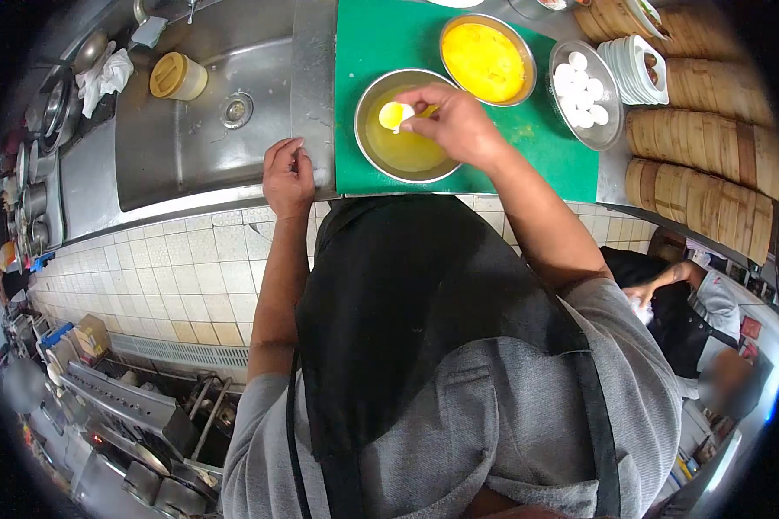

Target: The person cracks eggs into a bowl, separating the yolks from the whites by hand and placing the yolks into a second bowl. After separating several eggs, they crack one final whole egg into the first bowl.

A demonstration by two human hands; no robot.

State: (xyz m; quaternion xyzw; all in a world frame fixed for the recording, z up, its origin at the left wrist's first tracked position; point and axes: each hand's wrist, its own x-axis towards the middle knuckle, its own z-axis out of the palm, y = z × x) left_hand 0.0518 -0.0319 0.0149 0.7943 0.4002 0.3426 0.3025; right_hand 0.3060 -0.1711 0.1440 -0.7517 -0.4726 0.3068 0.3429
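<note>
Fingers [277,158] curled left, pinching right

Left hand [288,180] rests half-curled at the sink's [199,160] front right corner; right hand [457,125] pinches an eggshell [406,112], seemingly holding yolk [391,114], over the bowl [361,144] near the green board's [363,39] front left corner.

Open lane over bare green board [541,151] between egg-white bowl [398,158] and egg bowl [611,125]. Yolk bowl [489,65] blocks the far side, right forearm [541,203] crosses the near side.
</note>
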